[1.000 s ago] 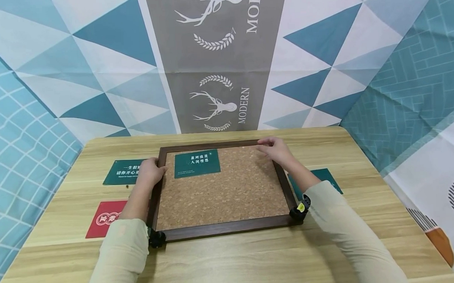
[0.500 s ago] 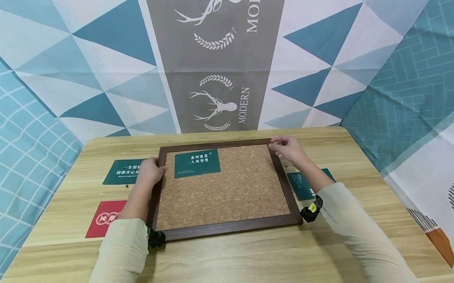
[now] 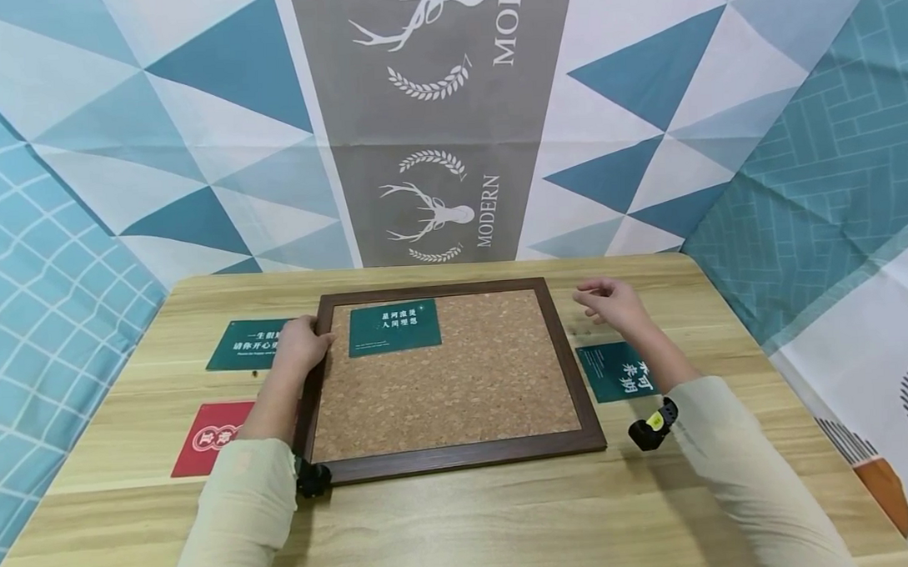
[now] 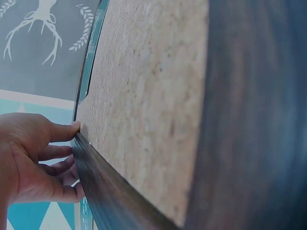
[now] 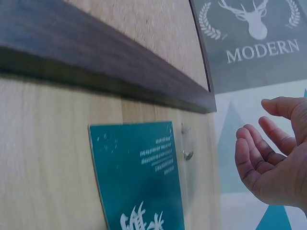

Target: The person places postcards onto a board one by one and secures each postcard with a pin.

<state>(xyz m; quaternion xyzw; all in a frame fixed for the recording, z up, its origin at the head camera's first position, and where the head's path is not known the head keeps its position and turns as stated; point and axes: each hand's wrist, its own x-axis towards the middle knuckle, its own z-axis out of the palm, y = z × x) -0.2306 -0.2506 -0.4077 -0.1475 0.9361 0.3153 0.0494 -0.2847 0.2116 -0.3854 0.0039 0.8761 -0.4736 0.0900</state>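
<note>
A cork board (image 3: 457, 383) with a dark brown wooden frame lies on the table. My left hand (image 3: 297, 347) grips the frame's left side; in the left wrist view the thumb (image 4: 64, 131) is over the edge and the fingers are against the outer side. A green card (image 3: 394, 327) with white writing lies on the cork at the upper left. My right hand (image 3: 612, 303) is in the air right of the board, fingers loosely curled and holding nothing. Below it lie a second green card (image 5: 136, 167) and a small shiny pin-like piece (image 5: 187, 155).
Left of the board lie another green card (image 3: 246, 345) and a red card (image 3: 207, 438), both partly hidden by my left arm. A tiny dark piece (image 3: 254, 373) sits between them. Patterned cloth (image 3: 434, 151) hangs behind the wooden table (image 3: 462, 517).
My right hand has moved right, from above the board's upper right corner to beyond the frame, uncovering more of the right green card. The left hand stays on the frame.
</note>
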